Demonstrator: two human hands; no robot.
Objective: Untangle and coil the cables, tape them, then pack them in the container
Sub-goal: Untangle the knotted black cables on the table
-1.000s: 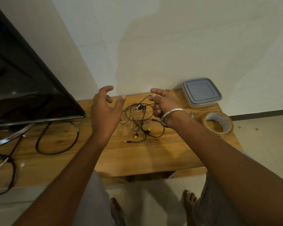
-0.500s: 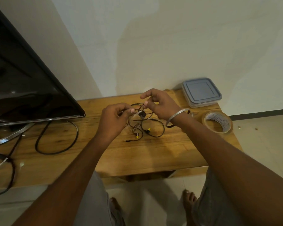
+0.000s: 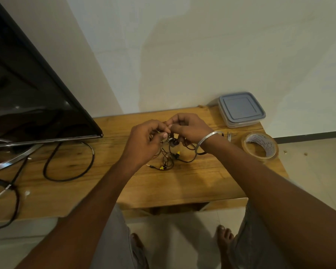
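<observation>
Pinched tangled cables [image 3: 174, 159] between fingertips of left hand [image 3: 144, 145] and right hand [image 3: 189, 127] | hung partly onto table [image 3: 182, 188] mid-far, left of tape roll [image 3: 260, 145] and container [image 3: 241, 109] | best worked loose gently, one strand traced, never yanked.

No legible text; print inside tape roll [image 3: 268, 146] blurred.

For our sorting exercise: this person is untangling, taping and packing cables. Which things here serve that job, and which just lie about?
For the job: thin tangled cables, pinched by the left hand and right hand; tape roll; lidded plastic container.
Lying about: television; thick black cable on the wooden table.
</observation>
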